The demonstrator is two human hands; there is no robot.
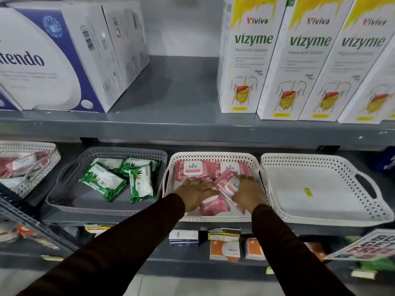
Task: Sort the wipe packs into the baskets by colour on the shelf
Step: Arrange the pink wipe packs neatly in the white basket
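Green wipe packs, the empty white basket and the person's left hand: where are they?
green wipe packs (102, 182): head view, middle of the front-left pack.
empty white basket (316, 159): head view, back rim.
left hand (193, 192): head view, back of the hand.

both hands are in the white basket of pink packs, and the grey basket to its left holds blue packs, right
Not quite. In the head view, the grey basket holds green packs, not blue. Both the left hand and right hand are in the white basket of pink packs.
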